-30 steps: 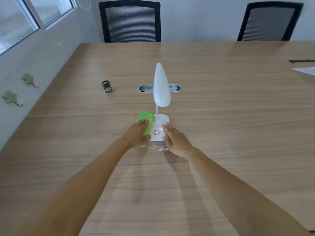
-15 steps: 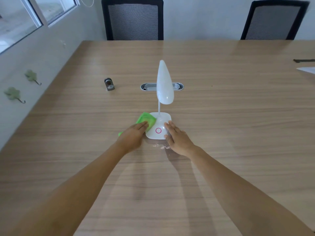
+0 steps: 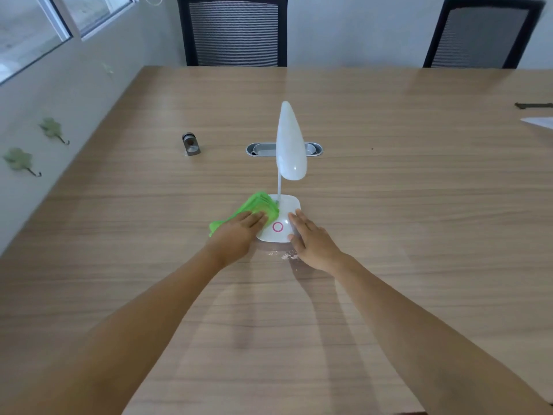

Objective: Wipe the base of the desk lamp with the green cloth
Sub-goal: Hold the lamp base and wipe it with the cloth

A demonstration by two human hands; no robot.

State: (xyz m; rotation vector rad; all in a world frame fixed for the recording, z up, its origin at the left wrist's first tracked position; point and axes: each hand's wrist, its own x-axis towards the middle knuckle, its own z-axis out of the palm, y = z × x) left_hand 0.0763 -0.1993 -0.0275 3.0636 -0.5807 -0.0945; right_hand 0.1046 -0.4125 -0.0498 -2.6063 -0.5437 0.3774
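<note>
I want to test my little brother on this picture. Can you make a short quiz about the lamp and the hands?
1. True or false: the left hand presses the green cloth against the lamp base.
2. What colour is the ring on the lamp base? A) blue B) pink C) black
3. Fill in: white crumbs lie on the table just in front of the ____.

Key
1. True. The left hand lies flat on the cloth at the left side of the base.
2. B. The pink ring sits between the two hands; the right hand steadies the right side of the base.
3. Base.
</note>
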